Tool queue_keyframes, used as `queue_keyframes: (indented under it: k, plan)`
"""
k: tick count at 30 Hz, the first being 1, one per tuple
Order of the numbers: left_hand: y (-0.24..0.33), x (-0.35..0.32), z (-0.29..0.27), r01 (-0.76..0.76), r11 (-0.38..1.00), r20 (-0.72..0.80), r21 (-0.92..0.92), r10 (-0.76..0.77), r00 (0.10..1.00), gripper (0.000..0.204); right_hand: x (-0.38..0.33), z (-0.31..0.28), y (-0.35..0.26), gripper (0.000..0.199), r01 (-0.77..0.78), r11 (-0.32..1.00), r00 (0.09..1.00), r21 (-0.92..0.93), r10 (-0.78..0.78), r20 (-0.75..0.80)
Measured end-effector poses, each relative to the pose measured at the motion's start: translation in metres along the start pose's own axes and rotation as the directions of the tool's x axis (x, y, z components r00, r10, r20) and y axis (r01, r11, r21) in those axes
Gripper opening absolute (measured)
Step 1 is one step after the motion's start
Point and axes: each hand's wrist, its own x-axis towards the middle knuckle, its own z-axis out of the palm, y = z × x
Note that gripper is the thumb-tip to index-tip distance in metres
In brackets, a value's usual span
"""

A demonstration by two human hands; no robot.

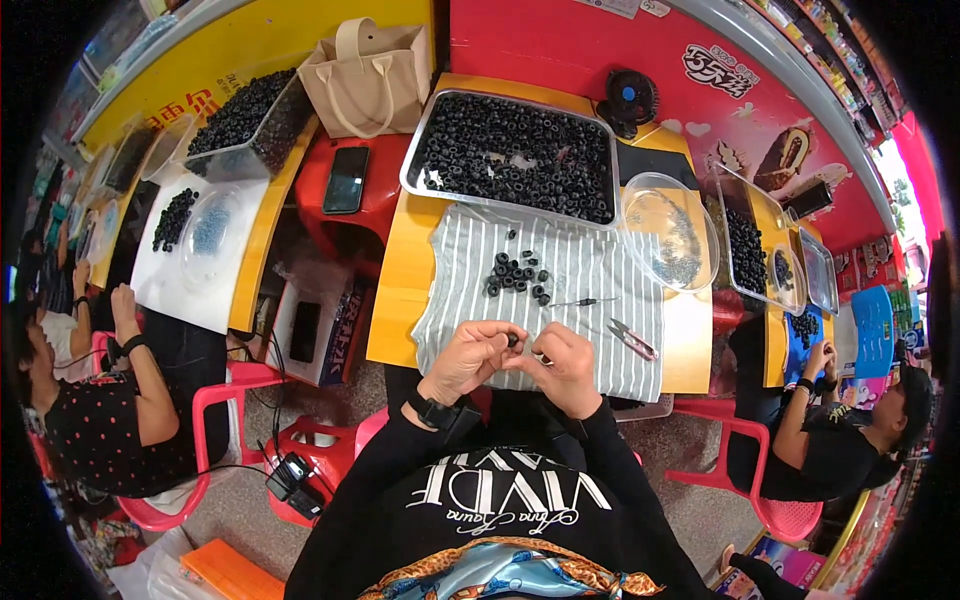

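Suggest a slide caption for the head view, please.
Left hand holding a small round black part beside the right hand, over white-striped grey cloth.

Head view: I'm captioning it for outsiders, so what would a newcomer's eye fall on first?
Probably the big tray full of black ring-shaped parts, at the far end of the yellow table. Next, near the centre, the left hand pinching a small black piece, with the right hand beside it, over the striped cloth. The bright red wall panel behind may also catch the eye.
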Motion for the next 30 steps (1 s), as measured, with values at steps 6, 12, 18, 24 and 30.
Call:
queue_keyframes:
  k: [6, 12, 18, 24, 30]
  plan:
    - [-0.002, -0.001, -0.002, -0.051, 0.997, -0.032, -0.059, 0.050, 0.998, 0.024, -0.009, -0.005, -0.001, 0.034, -0.004, 0.999, 1.000, -0.047, 0.005, 0.017]
    - [-0.001, -0.001, 0.000, -0.099, 0.995, -0.072, 0.011, 0.099, 0.992, 0.025, -0.008, -0.008, -0.004, 0.029, -0.024, 0.996, 0.999, -0.086, 0.026, 0.019]
    - [-0.001, 0.000, -0.004, -0.107, 0.993, -0.038, -0.056, 0.105, 0.994, 0.029, -0.007, -0.006, -0.007, 0.019, -0.104, 0.994, 0.994, 0.033, 0.104, 0.024]
    - [0.003, 0.003, 0.008, -0.131, 0.989, 0.019, -0.074, 0.132, 0.991, 0.044, 0.004, -0.003, -0.018, 0.030, -0.159, 0.974, 0.987, 0.163, 0.152, 0.053]
    - [-0.003, 0.004, -0.003, -0.108, 0.985, 0.066, -0.133, 0.117, 0.991, 0.050, 0.001, 0.008, -0.011, 0.030, -0.242, 0.923, 0.970, 0.298, 0.222, 0.099]
